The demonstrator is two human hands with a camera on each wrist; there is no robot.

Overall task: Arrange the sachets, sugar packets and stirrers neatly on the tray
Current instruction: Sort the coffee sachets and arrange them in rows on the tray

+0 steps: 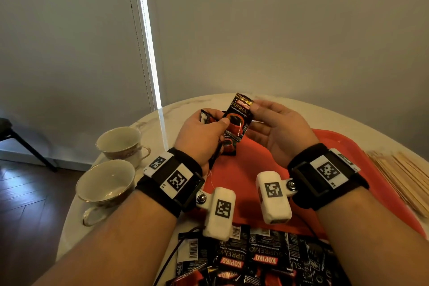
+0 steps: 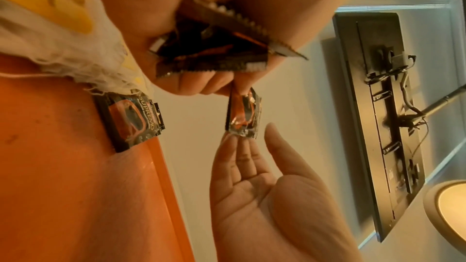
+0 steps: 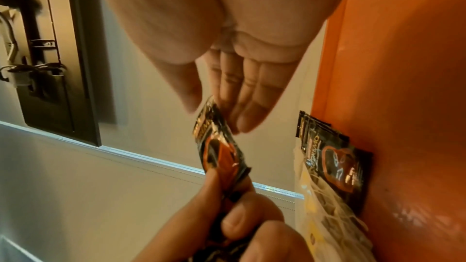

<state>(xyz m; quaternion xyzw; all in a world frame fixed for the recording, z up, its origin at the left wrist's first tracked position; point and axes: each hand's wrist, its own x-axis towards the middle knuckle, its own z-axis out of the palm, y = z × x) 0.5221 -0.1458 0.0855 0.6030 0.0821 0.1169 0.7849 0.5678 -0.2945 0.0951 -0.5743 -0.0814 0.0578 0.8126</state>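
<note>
A coffee sachet stands nearly upright above the red tray's far edge, long axis pointing away from the person. The left hand pinches its lower end over a clutched bundle; the right hand, fingers straight and relaxed, touches its top corner, nearer for the take.

The room is dim; a bright daylight strip runs down the upper left of the head view. Wide-angle curvature bends its edges. Both wrist views are warm-tinted, soft, with blurred palms near the top.
</note>
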